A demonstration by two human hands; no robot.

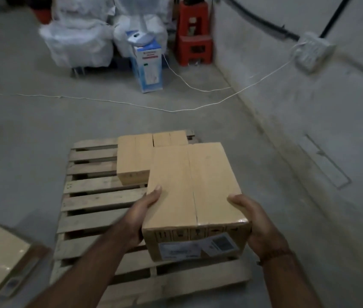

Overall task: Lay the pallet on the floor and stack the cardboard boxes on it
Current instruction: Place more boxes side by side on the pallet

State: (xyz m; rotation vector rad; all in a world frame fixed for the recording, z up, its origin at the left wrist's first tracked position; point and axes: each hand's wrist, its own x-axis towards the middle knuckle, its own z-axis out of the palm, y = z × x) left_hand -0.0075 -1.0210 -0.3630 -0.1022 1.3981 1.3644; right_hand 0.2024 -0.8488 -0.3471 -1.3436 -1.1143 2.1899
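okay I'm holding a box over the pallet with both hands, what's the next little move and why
Probably lower the held box onto the bare slats of the pallet, snug against the box already lying there. Both hands, left and right, clamp its sides, and the near slats look free, so it should sit flat.

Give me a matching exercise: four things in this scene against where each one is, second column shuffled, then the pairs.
Things:
1. held box
2. blue and white carton
3. red stools
4. loose box

Places:
A. on the floor left of the pallet
B. stacked by the wall
C. between both hands, left and right
D. upright on the floor beyond the white cord

Pairs: 1-C, 2-D, 3-B, 4-A
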